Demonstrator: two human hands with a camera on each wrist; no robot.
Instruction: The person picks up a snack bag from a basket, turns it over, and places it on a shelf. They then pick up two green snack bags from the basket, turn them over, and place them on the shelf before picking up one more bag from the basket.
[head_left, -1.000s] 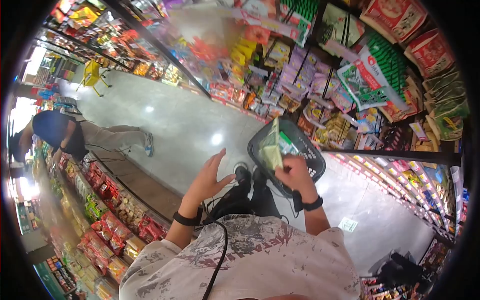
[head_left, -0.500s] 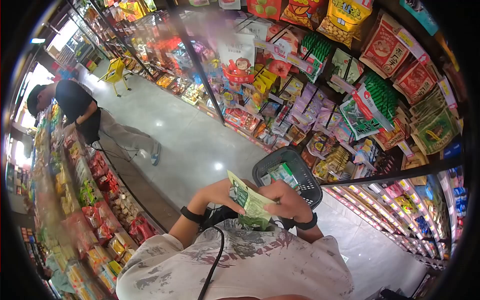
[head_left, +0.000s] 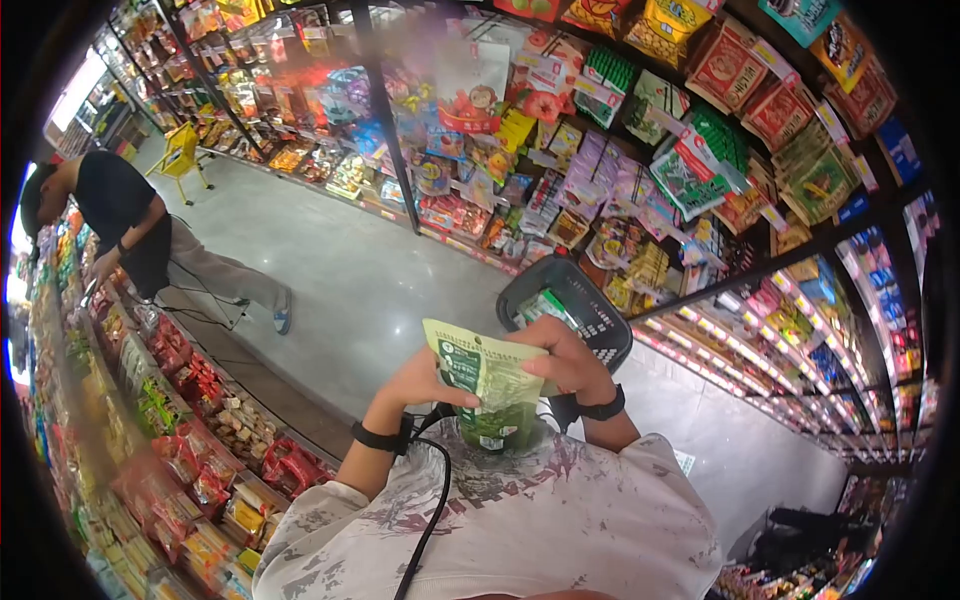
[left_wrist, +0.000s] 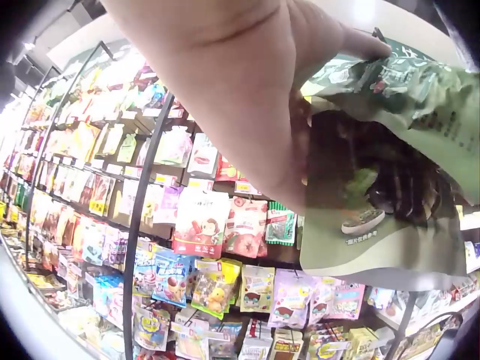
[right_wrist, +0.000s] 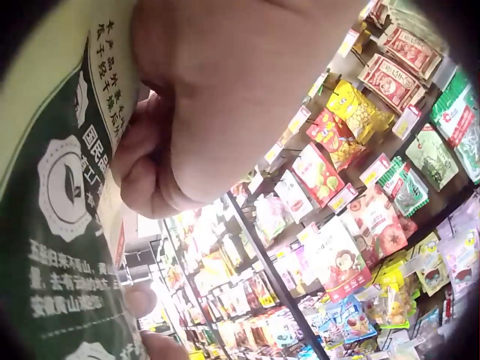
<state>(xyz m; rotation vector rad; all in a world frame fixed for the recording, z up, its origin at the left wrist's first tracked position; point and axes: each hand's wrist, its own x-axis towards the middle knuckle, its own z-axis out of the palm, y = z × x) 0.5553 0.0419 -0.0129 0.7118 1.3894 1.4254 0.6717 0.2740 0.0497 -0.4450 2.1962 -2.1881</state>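
A pale and dark green snack pouch (head_left: 497, 385) is held upright in front of the chest, its printed panel turned up toward the head view. My left hand (head_left: 420, 382) grips its left edge, thumb lying over the front. On the opposite side my right hand (head_left: 567, 362) pinches the upper right part between thumb and fingers. In the left wrist view the pouch (left_wrist: 375, 259) shows a food picture on one face. White print on dark green covers the pouch (right_wrist: 56, 247) in the right wrist view.
A dark shopping basket (head_left: 608, 325) holding a green and white package (head_left: 543, 308) sits beyond my right hand. Racks of hanging snack bags (head_left: 600, 180) line the far side. Another person (head_left: 130, 220) bends over the left shelf. A yellow cart (head_left: 180, 160) stands farther down the aisle.
The right hand has brought the pouch from over the basket to the chest, and the left hand has taken hold of it. Since then the pouch has turned its printed panel up.
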